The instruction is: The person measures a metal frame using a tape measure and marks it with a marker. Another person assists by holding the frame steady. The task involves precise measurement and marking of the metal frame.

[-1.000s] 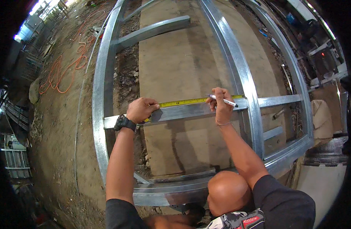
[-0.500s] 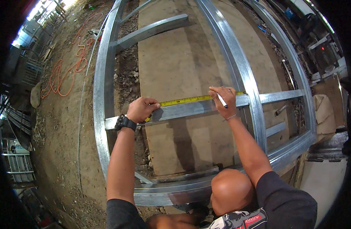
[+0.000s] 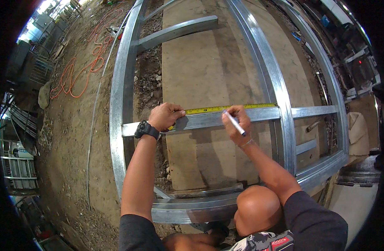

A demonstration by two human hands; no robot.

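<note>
A yellow tape measure (image 3: 208,109) is stretched along the top of a shiny metal crossbar (image 3: 200,121). My left hand (image 3: 164,116) grips the tape at the bar's left part, its fingers closed; a bit of the yellow case shows below the hand. The tape's far end reaches the long metal upright (image 3: 272,69) on the right. Between my right hand's (image 3: 236,125) closed fingers is a white marker pen (image 3: 236,124), its dark end pointing down to the right. That hand is over the crossbar, just in front of the tape.
The crossbar belongs to a large metal frame (image 3: 117,96) lying over a brown board (image 3: 196,62). A shorter metal piece (image 3: 179,31) juts in from the frame's left side. An orange cord (image 3: 75,79) lies on the dirt at left. Beige cloth or paper (image 3: 358,129) lies at right.
My right hand has drawn back from the tape's right part, leftward and nearer to me, with the marker. My left hand keeps its grip on the tape. The whole view has shifted slightly.
</note>
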